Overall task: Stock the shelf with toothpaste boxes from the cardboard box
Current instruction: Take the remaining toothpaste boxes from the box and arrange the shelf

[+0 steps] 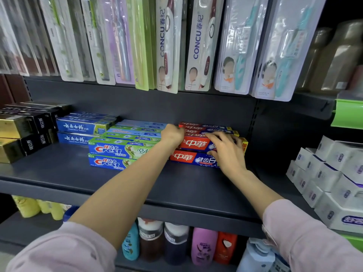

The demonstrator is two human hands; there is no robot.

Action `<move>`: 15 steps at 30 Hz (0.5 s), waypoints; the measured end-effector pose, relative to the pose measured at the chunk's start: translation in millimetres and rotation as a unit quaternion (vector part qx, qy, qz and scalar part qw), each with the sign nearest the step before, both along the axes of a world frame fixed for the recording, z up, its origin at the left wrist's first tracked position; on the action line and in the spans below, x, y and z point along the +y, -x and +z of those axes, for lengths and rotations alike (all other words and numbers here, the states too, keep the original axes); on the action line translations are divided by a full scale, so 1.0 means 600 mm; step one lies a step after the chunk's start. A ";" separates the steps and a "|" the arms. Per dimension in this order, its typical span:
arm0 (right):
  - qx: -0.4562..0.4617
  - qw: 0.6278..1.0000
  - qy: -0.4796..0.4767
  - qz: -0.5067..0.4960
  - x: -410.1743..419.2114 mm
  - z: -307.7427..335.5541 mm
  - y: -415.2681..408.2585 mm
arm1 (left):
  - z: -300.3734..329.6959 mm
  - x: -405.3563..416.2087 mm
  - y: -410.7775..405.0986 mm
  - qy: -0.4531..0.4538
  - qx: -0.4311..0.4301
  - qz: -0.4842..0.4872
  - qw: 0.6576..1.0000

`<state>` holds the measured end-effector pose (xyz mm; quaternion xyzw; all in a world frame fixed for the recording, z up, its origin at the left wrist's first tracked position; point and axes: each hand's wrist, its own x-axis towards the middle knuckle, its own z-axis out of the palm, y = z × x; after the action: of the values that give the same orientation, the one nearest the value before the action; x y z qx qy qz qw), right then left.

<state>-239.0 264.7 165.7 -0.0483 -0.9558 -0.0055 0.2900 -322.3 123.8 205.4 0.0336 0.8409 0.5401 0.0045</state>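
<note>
Dark grey steel, that shelf (78, 173) — deep and mostly bare at the front, so the stock sits pushed to the back wall where rows can build forward. Above it hang toothbrush packs (196, 46), and at the far right a pile of white cartons (324, 173) crowds the edge. Down to the stacks now: black-and-gold boxes (23, 134) on the left, then blue ones, then the green Crest boxes (117, 150), labels facing out so a shopper reads them. Right beside those, touching, stands the red toothpaste stack (196, 144) — two layers, long faces forward. That's where the work is. The left hand (172, 134) is curled at the stack's upper left end, its grip clenched against a box end; whether it actually holds a box I cannot tell. The right hand (225, 150) lies flat with fingers spread over the front right of the stack, released, pressing rather than grasping — squaring the boxes flush, I'd judge. The cardboard box is out of view.
</note>
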 end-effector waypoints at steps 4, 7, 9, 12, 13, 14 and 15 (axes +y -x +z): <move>-0.009 1.000 0.002 -0.010 0.001 0.003 0.007 | 0.008 0.000 0.001 0.100 0.047 -0.013 0.994; -0.015 1.000 0.003 -0.011 0.000 0.002 0.011 | 0.017 -0.006 0.003 0.162 0.082 -0.033 0.983; -0.020 1.000 0.005 -0.010 0.000 0.002 0.013 | 0.025 -0.012 0.009 0.196 0.096 -0.044 0.975; -0.025 1.000 0.001 0.000 0.000 0.004 0.018 | 0.037 -0.028 0.019 0.264 0.113 -0.087 0.954; -0.029 1.000 0.000 0.001 -0.001 0.004 0.020 | 0.040 -0.033 0.022 0.285 0.116 -0.104 0.946; -0.035 0.999 0.001 0.001 -0.003 0.003 0.021 | 0.043 -0.038 0.023 0.303 0.119 -0.119 0.938; -0.039 0.999 0.003 0.000 -0.005 0.002 0.022 | 0.045 -0.042 0.025 0.318 0.124 -0.131 0.931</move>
<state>-252.2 261.7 167.0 -0.0492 -0.9663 -0.0043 0.2526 -337.0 98.6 232.5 0.2071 0.9507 0.2302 -0.0191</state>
